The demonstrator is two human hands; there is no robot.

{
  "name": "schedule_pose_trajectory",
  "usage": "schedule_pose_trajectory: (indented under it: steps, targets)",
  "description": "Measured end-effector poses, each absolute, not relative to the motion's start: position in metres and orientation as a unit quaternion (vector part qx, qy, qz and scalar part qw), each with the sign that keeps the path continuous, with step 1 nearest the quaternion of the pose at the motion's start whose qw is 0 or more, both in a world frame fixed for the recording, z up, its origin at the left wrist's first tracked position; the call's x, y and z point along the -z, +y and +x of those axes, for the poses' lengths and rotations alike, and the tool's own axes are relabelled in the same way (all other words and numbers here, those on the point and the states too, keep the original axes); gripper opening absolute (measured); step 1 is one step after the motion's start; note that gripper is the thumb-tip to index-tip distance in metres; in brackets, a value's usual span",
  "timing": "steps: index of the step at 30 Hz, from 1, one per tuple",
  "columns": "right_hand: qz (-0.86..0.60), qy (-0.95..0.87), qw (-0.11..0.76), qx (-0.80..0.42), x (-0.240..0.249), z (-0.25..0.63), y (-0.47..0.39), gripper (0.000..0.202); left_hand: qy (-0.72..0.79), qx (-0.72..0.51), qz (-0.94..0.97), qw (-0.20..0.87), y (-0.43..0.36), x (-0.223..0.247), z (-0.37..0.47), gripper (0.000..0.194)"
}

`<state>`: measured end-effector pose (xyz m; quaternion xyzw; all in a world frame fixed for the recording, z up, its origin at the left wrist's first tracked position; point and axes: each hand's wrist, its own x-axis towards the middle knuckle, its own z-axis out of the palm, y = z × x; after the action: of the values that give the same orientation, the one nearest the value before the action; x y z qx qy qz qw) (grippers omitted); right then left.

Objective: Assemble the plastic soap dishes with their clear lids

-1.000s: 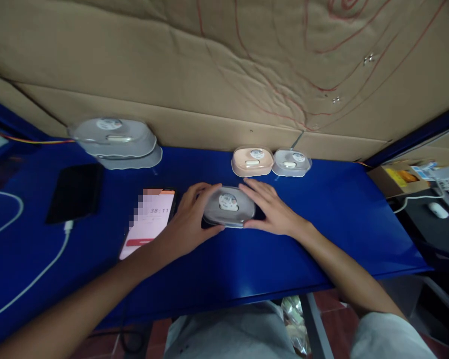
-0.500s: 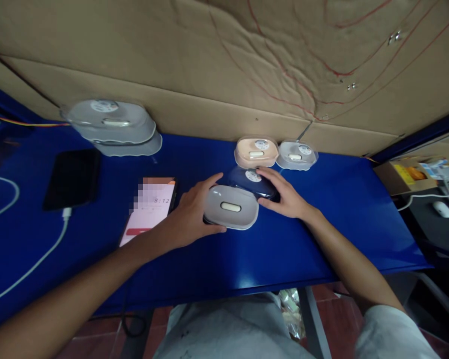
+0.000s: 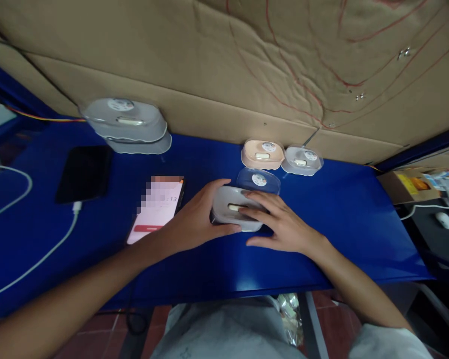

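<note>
A grey oval soap box [image 3: 224,198], its top off and a cream oval piece in the middle, sits low over the table in front of me. My left hand [image 3: 200,217] is closed around its left end, thumb on the near side and fingers on the far side. Over the right part of the box reaches my right hand [image 3: 288,227], fingers apart, fingertips at the cream piece and far rim. Just behind lies a clear lid [image 3: 271,183] with a round sticker. A peach soap box [image 3: 255,158] and a grey soap box [image 3: 297,168], both lidded, stand beyond.
Stacked grey boxes [image 3: 142,130] stand at the back left against the cardboard wall [image 3: 194,60]. A lit phone [image 3: 159,207] and a dark phone [image 3: 84,174] on a white cable lie left on the blue table [image 3: 217,274]. An open carton [image 3: 396,187] is at the right.
My right hand has let go of the clear lid, which now lies behind the box, and has come nearer, over the grey soap box. My left hand keeps its hold.
</note>
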<state>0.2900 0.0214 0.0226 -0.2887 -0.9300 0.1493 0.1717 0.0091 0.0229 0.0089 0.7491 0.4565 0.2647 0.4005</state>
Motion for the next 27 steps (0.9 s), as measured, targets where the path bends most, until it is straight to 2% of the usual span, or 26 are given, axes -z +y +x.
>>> schedule_pose_trajectory:
  steps: [3, 7, 10, 13, 19, 27]
  targets:
    - [-0.302, -0.916, 0.202, -0.172, -0.015, 0.285, 0.014, 0.050, 0.443, -0.316, 0.719, 0.433, 0.022, -0.006, 0.011, 0.102]
    - [-0.300, -0.900, 0.248, -0.196, -0.008, 0.282, 0.013, 0.046, 0.428, -0.357, 0.658, 0.507, 0.027, -0.001, 0.011, 0.118]
    - [-0.301, -0.889, 0.271, -0.212, -0.010, 0.280, 0.014, 0.043, 0.404, -0.344, 0.612, 0.587, 0.031, -0.001, 0.009, 0.124]
    - [-0.315, -0.868, 0.294, -0.246, -0.014, 0.282, 0.014, 0.039, 0.387, -0.316, 0.583, 0.641, 0.033, -0.006, 0.008, 0.120]
    - [-0.314, -0.857, 0.316, -0.258, -0.016, 0.283, 0.013, 0.038, 0.408, -0.333, 0.503, 0.686, 0.030, -0.013, 0.009, 0.125]
    - [-0.336, -0.837, 0.360, -0.240, -0.009, 0.279, 0.007, 0.043, 0.402, -0.391, 0.488, 0.669, 0.029, -0.009, 0.009, 0.129]
